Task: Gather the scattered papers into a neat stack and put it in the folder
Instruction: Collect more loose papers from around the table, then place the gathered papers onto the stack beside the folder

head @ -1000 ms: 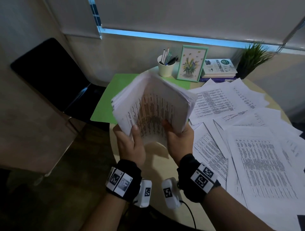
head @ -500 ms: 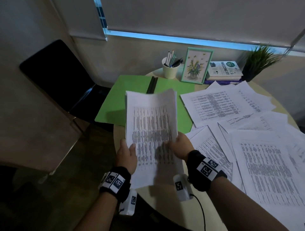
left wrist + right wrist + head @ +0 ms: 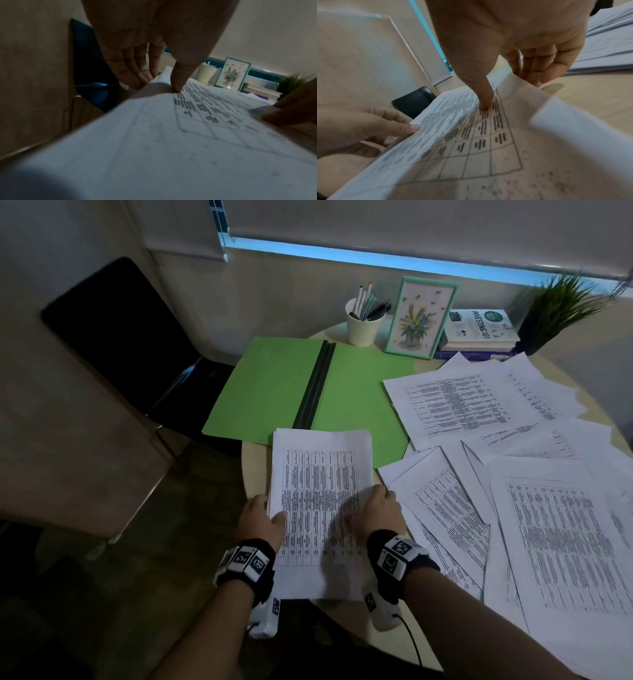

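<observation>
Head view, lower centre: paper stack [image 3: 320, 501] between hands, far edge overlapping green folder [image 3: 359, 392]. Left hand [image 3: 260, 520] pinches left edge; right hand [image 3: 375, 513] pinches right edge, thumbs on top.

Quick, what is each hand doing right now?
Left hand: grips the paper stack's left edge, thumb on top.
Right hand: grips its right edge, thumb on top.
</observation>
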The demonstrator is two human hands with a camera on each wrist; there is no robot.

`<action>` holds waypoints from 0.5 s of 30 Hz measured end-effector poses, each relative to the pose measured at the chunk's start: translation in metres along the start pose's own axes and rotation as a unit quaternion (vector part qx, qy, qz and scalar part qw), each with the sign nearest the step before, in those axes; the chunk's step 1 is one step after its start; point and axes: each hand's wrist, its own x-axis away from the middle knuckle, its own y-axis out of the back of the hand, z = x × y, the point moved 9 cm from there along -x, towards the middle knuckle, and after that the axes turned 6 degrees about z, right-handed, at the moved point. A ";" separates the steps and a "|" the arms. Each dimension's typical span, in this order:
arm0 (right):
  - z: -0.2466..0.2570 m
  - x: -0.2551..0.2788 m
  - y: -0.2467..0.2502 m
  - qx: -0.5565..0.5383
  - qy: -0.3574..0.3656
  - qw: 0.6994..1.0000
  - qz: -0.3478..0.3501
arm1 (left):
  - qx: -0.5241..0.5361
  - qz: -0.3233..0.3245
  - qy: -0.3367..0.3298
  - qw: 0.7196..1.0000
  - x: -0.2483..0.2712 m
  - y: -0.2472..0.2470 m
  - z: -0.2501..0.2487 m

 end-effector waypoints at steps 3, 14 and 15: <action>0.001 0.002 -0.001 0.059 0.002 0.998 -0.008 | -0.045 -0.006 -0.018 0.999 -0.003 0.004 0.000; 0.002 0.006 -0.005 0.018 -0.035 0.999 0.024 | -0.087 0.002 -0.004 0.996 0.004 0.002 -0.015; 0.001 0.007 -0.005 0.010 -0.040 0.999 0.024 | -0.097 0.001 -0.004 0.995 0.005 0.002 -0.018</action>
